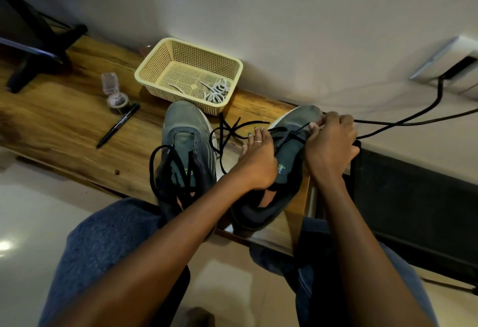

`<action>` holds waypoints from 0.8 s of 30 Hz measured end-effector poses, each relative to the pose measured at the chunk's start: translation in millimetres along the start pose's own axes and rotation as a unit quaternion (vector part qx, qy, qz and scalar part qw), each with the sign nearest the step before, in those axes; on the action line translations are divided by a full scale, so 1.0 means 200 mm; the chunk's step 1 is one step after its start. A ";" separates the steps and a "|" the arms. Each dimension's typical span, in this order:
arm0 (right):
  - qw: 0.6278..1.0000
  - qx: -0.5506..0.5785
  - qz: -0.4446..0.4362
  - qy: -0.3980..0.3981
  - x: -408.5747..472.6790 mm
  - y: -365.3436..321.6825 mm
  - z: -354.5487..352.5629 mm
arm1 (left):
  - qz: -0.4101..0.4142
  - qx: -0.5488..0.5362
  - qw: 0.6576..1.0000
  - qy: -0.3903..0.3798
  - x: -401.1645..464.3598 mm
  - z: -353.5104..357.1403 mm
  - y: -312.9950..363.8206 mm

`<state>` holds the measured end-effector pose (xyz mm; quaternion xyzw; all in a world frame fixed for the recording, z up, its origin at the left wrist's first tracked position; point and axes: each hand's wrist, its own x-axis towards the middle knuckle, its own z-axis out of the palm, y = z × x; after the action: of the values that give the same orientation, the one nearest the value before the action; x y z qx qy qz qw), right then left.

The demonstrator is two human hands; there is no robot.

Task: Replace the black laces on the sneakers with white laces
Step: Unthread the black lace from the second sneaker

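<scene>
Head view: right hand point(329, 143) fingers point(319, 123) pinch the black lace point(297, 130) near the right sneaker's point(292, 145) toe; left hand point(256, 161) fingers curl over that sneaker's side. White laces point(217, 92) lie beyond them in the basket point(155, 62) on the bench point(64, 119).

surface: brown grained wooden surface point(64, 117), lightly glossy
basket: cream perforated plastic basket point(155, 66), smooth
sneakers: grey matt suede-like sneakers point(185, 130)
laces: black woven cloth laces point(227, 130)
floor: pale glossy floor point(31, 223)
</scene>
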<state>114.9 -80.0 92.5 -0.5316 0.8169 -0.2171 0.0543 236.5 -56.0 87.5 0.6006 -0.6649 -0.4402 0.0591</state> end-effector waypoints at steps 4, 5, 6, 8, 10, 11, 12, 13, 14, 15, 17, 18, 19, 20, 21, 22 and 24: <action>0.993 0.035 -0.089 -0.067 0.02 -0.01 0.00 | -0.014 0.004 1.000 -0.002 -0.01 0.01 -0.02; 0.987 0.038 -0.123 -0.096 0.02 -0.01 0.00 | -0.016 0.005 1.000 -0.003 -0.02 0.01 -0.03; 0.980 0.030 -0.147 -0.129 0.02 -0.01 0.00 | -0.016 0.006 1.000 -0.004 -0.02 0.02 -0.03; 0.966 -0.008 -0.168 -0.194 0.00 -0.01 -0.01 | -0.011 0.005 1.000 -0.006 -0.02 0.02 -0.04; 0.958 -0.051 -0.176 -0.221 -0.02 -0.01 -0.01 | -0.006 0.002 1.000 -0.003 -0.02 0.02 -0.03; 0.957 -0.069 -0.181 -0.215 -0.02 -0.02 -0.02 | -0.004 0.000 1.000 0.001 -0.02 0.01 -0.03; 0.957 -0.082 -0.183 -0.208 -0.02 -0.02 -0.02 | -0.001 -0.004 1.000 0.005 -0.02 0.01 -0.03; 0.956 -0.089 -0.184 -0.208 -0.02 -0.03 -0.03 | 0.001 -0.009 1.000 0.010 -0.02 0.01 -0.02; 0.955 -0.089 -0.183 -0.217 -0.03 -0.03 -0.03 | 0.004 -0.015 1.000 0.015 -0.02 0.01 -0.02; 0.951 -0.088 -0.184 -0.230 -0.03 -0.03 -0.04 | 0.005 -0.020 1.000 0.022 -0.02 0.01 -0.02; 0.947 -0.099 -0.194 -0.235 -0.03 -0.03 -0.04 | 0.008 -0.021 0.999 0.041 -0.02 0.02 -0.01; 0.948 -0.108 -0.199 -0.223 -0.04 -0.03 -0.03 | 0.010 -0.016 0.999 0.048 -0.02 0.02 -0.01; 0.951 -0.116 -0.201 -0.205 -0.04 -0.04 -0.03 | 0.011 -0.010 0.999 0.051 -0.02 0.02 -0.01; 0.954 -0.120 -0.201 -0.188 -0.04 -0.04 -0.03 | 0.009 -0.004 0.999 0.048 -0.02 0.02 -0.01; 0.957 -0.120 -0.203 -0.172 -0.04 -0.04 -0.03 | 0.007 0.001 0.999 0.043 -0.02 0.02 0.00; 0.959 -0.117 -0.204 -0.159 -0.04 -0.04 -0.03 | 0.006 0.003 0.999 0.038 -0.02 0.02 0.00; 0.968 -0.110 -0.191 -0.120 -0.04 -0.03 -0.03 | 0.006 -0.001 0.999 0.031 -0.02 0.01 0.00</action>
<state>122.3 -73.4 98.6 -0.7024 0.7068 -0.0666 0.0505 236.1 -52.0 87.6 0.6102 -0.6655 -0.4218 0.0830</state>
